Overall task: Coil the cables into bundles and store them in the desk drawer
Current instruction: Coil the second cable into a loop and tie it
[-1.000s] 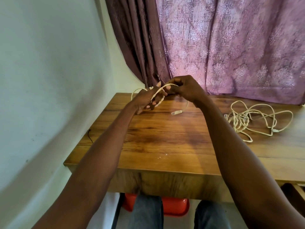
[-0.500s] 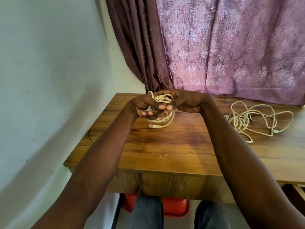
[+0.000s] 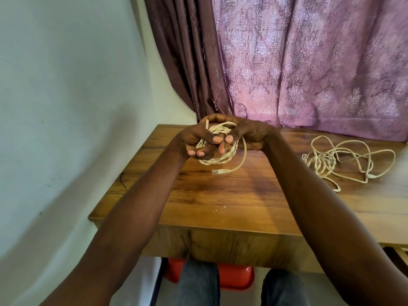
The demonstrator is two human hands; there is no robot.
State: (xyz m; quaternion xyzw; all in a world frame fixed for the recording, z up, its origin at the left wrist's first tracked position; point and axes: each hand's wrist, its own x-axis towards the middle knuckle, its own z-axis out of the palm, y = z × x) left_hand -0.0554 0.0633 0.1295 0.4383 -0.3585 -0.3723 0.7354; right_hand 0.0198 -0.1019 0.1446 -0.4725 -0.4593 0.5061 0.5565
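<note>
A cream cable coil (image 3: 217, 159) is held above the back of the wooden desk (image 3: 220, 206), wound into a small bundle. My left hand (image 3: 194, 140) grips the bundle from the left, fingers curled through its loops. My right hand (image 3: 249, 134) closes on it from the right. A short tail with a plug (image 3: 219, 172) hangs below the bundle. A second cream cable (image 3: 344, 161) lies loose and tangled on the desk at the right. The desk's front panel (image 3: 220, 246) faces me; I cannot tell whether it is a drawer.
A purple patterned curtain (image 3: 309, 62) hangs behind the desk. A pale wall (image 3: 66, 107) runs along the desk's left side, with a thin dark wire (image 3: 122, 181) by the edge. My knees and a red stool (image 3: 234, 277) are under the desk.
The cable went from a few open loops between my hands to a tight bundle. Both hands have closed together on it and dropped slightly; the plug end now dangles below.
</note>
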